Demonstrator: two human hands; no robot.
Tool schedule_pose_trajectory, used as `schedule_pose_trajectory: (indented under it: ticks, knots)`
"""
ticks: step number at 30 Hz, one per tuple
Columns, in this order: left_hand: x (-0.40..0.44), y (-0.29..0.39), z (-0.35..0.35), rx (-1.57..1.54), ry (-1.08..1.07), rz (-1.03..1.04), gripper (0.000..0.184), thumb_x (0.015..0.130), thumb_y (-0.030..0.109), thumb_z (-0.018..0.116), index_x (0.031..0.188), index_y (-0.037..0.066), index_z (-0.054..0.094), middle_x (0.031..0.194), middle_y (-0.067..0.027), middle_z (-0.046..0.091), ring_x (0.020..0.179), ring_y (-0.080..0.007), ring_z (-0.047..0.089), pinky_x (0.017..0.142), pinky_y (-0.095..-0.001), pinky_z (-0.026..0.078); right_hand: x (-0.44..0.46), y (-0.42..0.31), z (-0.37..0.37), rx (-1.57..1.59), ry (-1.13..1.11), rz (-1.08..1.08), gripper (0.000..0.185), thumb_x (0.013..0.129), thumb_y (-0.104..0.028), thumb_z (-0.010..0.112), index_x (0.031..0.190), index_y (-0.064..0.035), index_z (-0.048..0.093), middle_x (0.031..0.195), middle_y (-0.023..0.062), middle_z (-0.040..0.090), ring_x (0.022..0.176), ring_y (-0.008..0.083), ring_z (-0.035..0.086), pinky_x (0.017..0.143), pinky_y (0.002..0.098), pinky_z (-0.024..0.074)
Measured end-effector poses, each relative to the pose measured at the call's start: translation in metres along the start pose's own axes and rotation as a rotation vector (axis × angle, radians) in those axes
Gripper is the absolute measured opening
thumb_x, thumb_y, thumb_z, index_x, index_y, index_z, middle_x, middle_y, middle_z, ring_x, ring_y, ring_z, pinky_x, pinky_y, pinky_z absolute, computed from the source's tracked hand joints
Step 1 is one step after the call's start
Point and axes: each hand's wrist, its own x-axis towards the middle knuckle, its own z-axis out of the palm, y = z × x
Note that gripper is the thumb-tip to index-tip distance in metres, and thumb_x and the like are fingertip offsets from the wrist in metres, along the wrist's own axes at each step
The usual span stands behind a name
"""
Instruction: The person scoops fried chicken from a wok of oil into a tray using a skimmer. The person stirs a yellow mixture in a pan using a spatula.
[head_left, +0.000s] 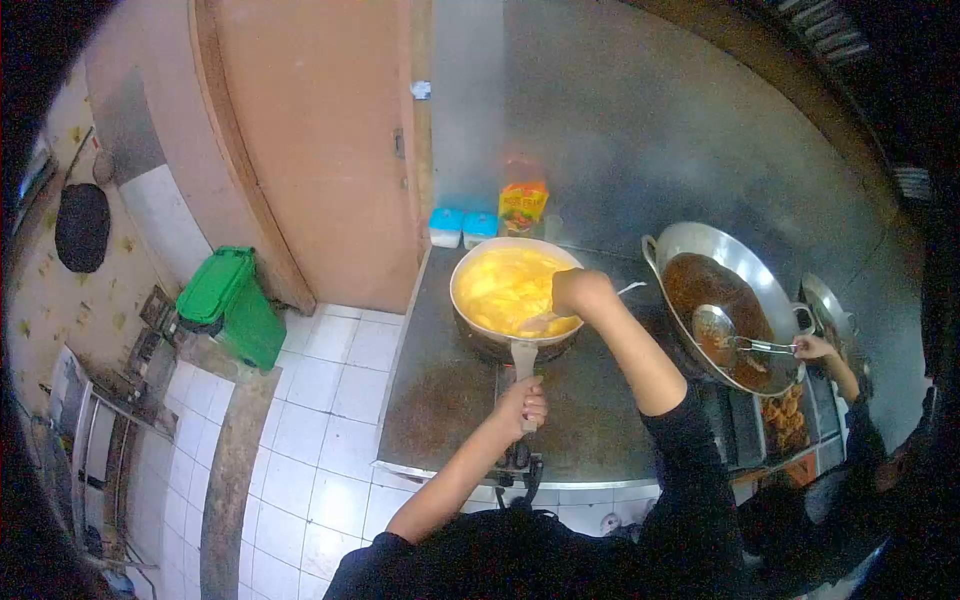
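Observation:
My left hand is closed around the handle of a frying pan. The pan sits on the stove and holds a yellow, egg-like mixture. Above the pan's right side, my right hand grips a pale spatula, its flat end dipping into the mixture near the front rim. My right fingers are partly hidden behind the back of the hand. A thin white tip pokes out to the right of that hand; I cannot tell whether it belongs to the spatula.
To the right, a co-worker's hand holds a strainer in a large wok of dark oil. Fried pieces lie below it. Two blue-lidded tubs and a yellow pouch stand behind the pan. A green bin stands left.

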Motion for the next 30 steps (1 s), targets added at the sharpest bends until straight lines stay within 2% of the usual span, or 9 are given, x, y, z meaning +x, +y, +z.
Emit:
schedule_pose_trajectory:
  ticks: [1,3,13,22,24,28,30]
  knots:
    - [0.0,0.0,0.0,0.007,0.018,-0.005,0.025,0.076,0.024,0.049,0.057,0.015,0.036,0.041,0.0062,0.026,0.032,-0.0048,0.023,0.029,-0.0187,0.019,0.002,0.001,0.0,-0.002,-0.002,-0.003,0.023,0.063,-0.013,0.049,0.081,-0.0021,0.059,0.084,0.0166,0.058,0.077,0.0252,0.057,0.062,0.0338,0.0459]
    - [0.001,0.001,0.0,0.014,0.035,-0.008,0.026,0.076,0.025,0.05,0.057,0.014,0.036,0.041,0.0057,0.027,0.032,-0.0048,0.024,0.028,-0.0183,0.02,0.007,0.004,-0.002,-0.007,-0.084,0.067,0.031,0.064,-0.015,0.051,0.093,-0.007,0.057,0.095,0.0125,0.056,0.085,0.023,0.056,0.069,0.0353,0.0448]
    - [0.001,0.002,-0.003,0.033,-0.02,-0.024,0.025,0.076,0.025,0.049,0.058,0.016,0.036,0.042,0.0072,0.026,0.033,-0.0038,0.023,0.031,-0.0179,0.019,0.062,0.028,0.013,0.067,-0.039,0.088,0.03,0.063,-0.013,0.052,0.091,-0.0042,0.057,0.095,0.0143,0.056,0.085,0.0262,0.055,0.069,0.0367,0.0448]
    - [0.005,0.001,-0.006,0.092,0.001,0.035,0.025,0.075,0.024,0.051,0.057,0.015,0.036,0.042,0.0067,0.026,0.033,-0.0045,0.024,0.031,-0.0183,0.019,0.077,0.031,0.012,0.133,-0.081,0.155,0.03,0.065,-0.012,0.049,0.093,-0.0048,0.057,0.1,0.0118,0.054,0.09,0.0259,0.053,0.072,0.0367,0.0438]
    - [0.004,0.001,-0.003,0.102,0.005,0.048,0.025,0.074,0.024,0.051,0.057,0.016,0.035,0.042,0.0066,0.026,0.033,-0.0047,0.024,0.031,-0.0185,0.019,0.079,0.032,0.019,0.227,0.077,0.199,0.031,0.066,-0.011,0.049,0.095,-0.005,0.056,0.101,0.0118,0.054,0.092,0.0255,0.053,0.073,0.0362,0.0436]
    - [0.001,0.002,-0.001,0.122,0.015,0.033,0.025,0.074,0.024,0.051,0.056,0.016,0.035,0.042,0.0066,0.026,0.033,-0.0047,0.023,0.031,-0.0185,0.019,0.076,0.039,0.018,0.229,0.124,0.21,0.031,0.067,-0.013,0.049,0.096,-0.0053,0.055,0.101,0.0123,0.053,0.092,0.0252,0.052,0.073,0.0364,0.0435]
    - [0.001,0.003,-0.001,0.124,-0.011,0.043,0.025,0.074,0.024,0.051,0.057,0.016,0.035,0.042,0.0066,0.026,0.033,-0.0047,0.023,0.031,-0.0184,0.019,0.059,0.045,0.003,0.255,0.208,0.15,0.024,0.062,-0.012,0.052,0.081,0.002,0.057,0.078,0.017,0.059,0.063,0.0246,0.059,0.062,0.0344,0.0467]
